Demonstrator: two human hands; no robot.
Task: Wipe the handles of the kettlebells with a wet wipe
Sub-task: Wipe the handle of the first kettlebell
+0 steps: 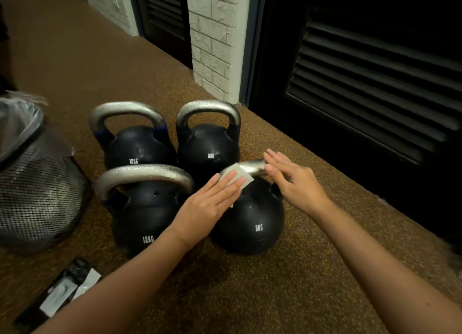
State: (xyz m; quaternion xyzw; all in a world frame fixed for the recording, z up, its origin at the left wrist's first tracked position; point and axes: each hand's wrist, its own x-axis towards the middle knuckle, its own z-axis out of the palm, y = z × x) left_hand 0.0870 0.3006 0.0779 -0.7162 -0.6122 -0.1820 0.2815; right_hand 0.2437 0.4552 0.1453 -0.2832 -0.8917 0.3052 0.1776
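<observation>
The left hand (212,198), fingers straight, is pressing a wet wipe (236,177) onto the near right kettlebell (250,221) handle (252,167); the right hand (292,181), fingers straight, is hiding the handle's right end.

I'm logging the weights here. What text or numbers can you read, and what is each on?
"12KG": back left kettlebell
"8KG": back right kettlebell
"12KG": front left kettlebell
"8KG": front right kettlebell, whose handle the hands are wiping
Black and white packet on the floor: any print is too blurred to read.
</observation>
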